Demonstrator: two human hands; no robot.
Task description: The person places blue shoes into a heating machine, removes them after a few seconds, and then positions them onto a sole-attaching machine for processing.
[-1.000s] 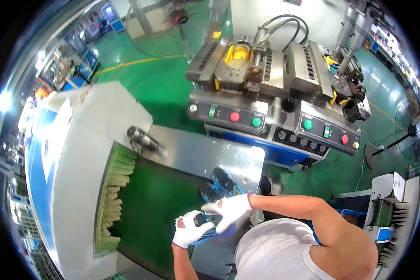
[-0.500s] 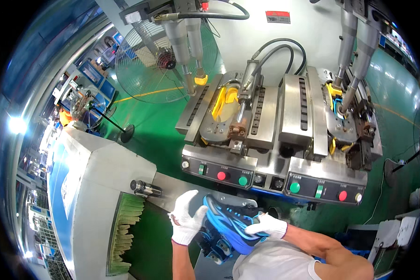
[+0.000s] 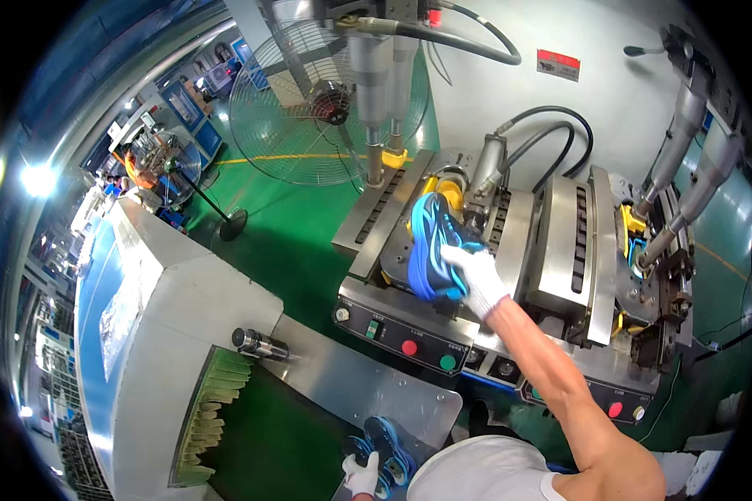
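Note:
My right hand (image 3: 475, 275), in a white glove, is closed round a blue and black sneaker (image 3: 430, 250). Its blue sole faces left, and the shoe is above the left station (image 3: 401, 263) of a steel machine, partly covering the yellow pads (image 3: 451, 194). Low in the picture, my gloved left hand (image 3: 362, 476) grips a dark blue sneaker (image 3: 356, 448), its thumb on the near side and part of its fingers hidden. Right beside that lies another blue sneaker (image 3: 390, 447), on a metal shelf (image 3: 368, 388).
Below the stations runs a button panel (image 3: 409, 347). A black cylinder (image 3: 259, 343) lies where the shelf meets a white cabinet (image 3: 192, 292), which has a green strip curtain (image 3: 213, 417). A large caged fan (image 3: 330, 102) stands behind. The right station (image 3: 635, 275) has pressing rods above it.
My right hand has carried the sneaker up and forward to the left station. My left hand, open before, has dropped down onto the sneakers on the shelf. The view has shifted.

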